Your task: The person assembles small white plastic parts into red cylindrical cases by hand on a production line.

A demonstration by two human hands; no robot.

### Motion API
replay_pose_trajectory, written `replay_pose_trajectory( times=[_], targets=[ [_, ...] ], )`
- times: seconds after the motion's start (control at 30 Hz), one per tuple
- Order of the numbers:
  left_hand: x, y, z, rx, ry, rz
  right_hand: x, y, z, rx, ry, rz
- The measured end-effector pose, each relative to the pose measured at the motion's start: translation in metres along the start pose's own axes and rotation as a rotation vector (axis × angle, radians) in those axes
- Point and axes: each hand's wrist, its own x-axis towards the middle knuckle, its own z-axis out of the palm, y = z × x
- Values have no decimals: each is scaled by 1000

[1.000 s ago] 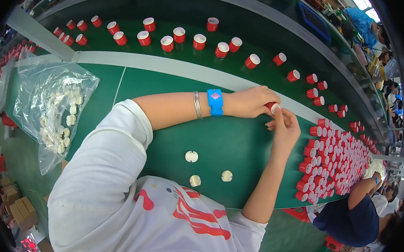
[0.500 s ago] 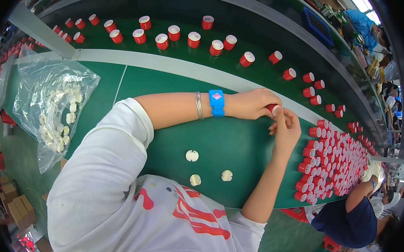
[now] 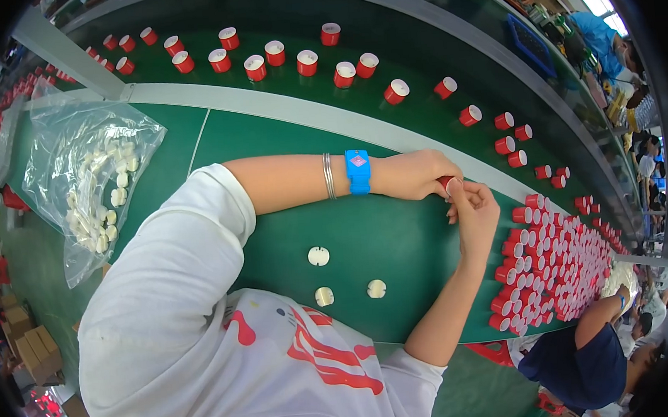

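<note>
Between my two hands is a small red cylindrical cup [image 3: 446, 183] with a whitish end, partly covered by fingers. My left hand [image 3: 418, 173], with a blue wristband on its wrist, is closed round the cup. Thumb and fingertips of my right hand [image 3: 477, 212] pinch at the cup's whitish end; whether a separate piece sits there is hidden. Nearer me on the green table [image 3: 274, 236] lie three cream-white round notched pieces: one [image 3: 318, 256] farther off, one [image 3: 324, 296] below it, and one [image 3: 376, 288] to the right.
A clear plastic bag [image 3: 45, 170] of similar white pieces lies at the left. Many red cups [image 3: 544, 271] crowd the table at the right, beside a co-worker in dark blue [image 3: 585, 369]. Past the metal rail [image 3: 281, 111], spaced red cups [image 3: 307, 63] stand on a green belt.
Cups on the belt have shifted left. My hands stay nearly in place, with the right fingers moved slightly against the red cup.
</note>
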Motion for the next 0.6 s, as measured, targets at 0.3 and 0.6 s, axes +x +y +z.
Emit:
replay_pose_trajectory(
  times=[0.3,0.6],
  targets=[
    [4,1,3,-218,56,-166,-3,11,13,-174,243,-227],
    [9,2,7,-271,110,-327,-6,2,13,-227,242,-238]
  ],
)
